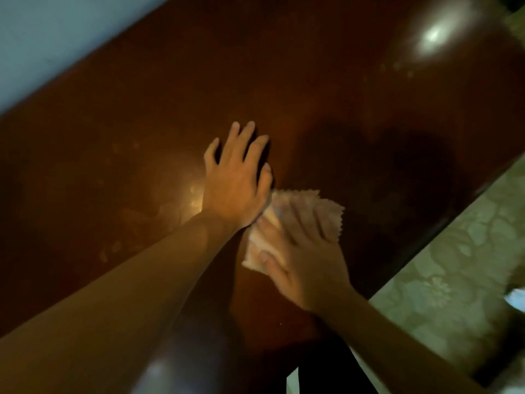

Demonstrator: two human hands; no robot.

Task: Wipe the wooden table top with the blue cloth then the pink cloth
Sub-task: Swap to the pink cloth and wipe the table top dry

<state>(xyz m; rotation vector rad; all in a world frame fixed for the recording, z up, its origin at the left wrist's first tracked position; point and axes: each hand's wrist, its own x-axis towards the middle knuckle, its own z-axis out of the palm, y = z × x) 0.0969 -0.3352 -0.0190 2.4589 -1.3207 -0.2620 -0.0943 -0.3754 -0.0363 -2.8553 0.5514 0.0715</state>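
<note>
The pink cloth (pixel 295 223) lies folded near the right edge of the wooden table (pixel 341 95), pressed flat under the right hand (pixel 301 257), fingers straight. The left hand (pixel 235 177) rests just beside it, fingers spread, grasping nothing. Even pressure and overlapping strokes toward the unwiped far edge would probably serve best.

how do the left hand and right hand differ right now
The left hand lies flat on the bare wooden table top with fingers spread; the right hand presses on the pink cloth. The left hand looks sharp, the right hand is motion-blurred. The left hand sits farther from the person than the right hand. Both have straight fingers, palm down.
</note>
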